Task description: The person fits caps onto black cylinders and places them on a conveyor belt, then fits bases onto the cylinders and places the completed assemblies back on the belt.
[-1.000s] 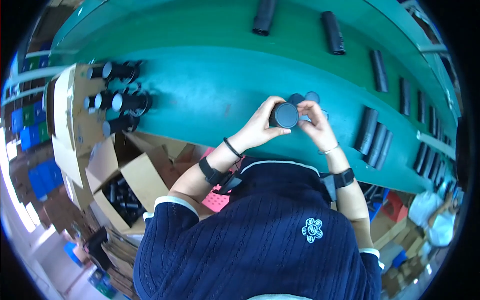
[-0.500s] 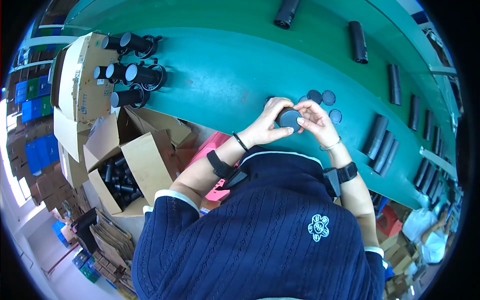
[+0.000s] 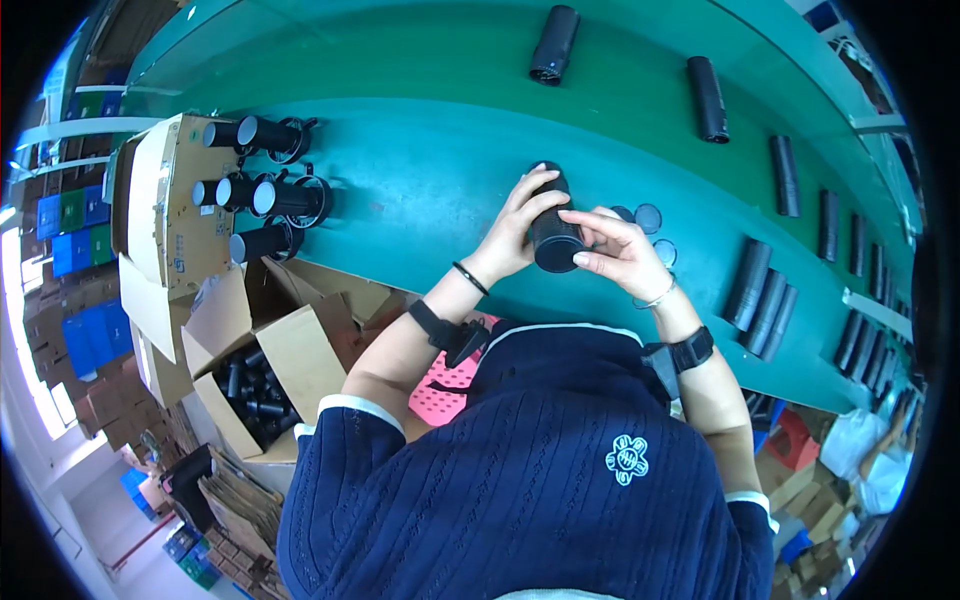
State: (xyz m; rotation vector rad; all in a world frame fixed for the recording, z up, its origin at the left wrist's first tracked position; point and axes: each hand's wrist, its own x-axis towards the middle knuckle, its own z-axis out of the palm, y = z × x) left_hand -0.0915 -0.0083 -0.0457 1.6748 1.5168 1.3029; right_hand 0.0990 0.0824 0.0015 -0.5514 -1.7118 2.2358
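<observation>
Since the earlier frame, the black tube (image 3: 556, 250) had tipped from nearly end-on to lengthwise, and the left hand (image 3: 522, 222) had shifted up along its side. That hand gripped the barrel, fingers wrapped over it from the left. The tube's long axis ran away from the body, near end toward the navy shirt (image 3: 520, 450), far end out over the green bench (image 3: 420, 180). The right hand (image 3: 628, 255) was nearer the close end, thumb and index finger touching the tube's right side there; whether they pinched or only rested, I could not tell. Just beyond them lay at least 3 dark round discs (image 3: 648, 217). Farther right, 3 loose tubes (image 3: 767, 300) lay side by side; well left, 6 black cylinders (image 3: 285, 198) were grouped by a cardboard box (image 3: 180, 225).
</observation>
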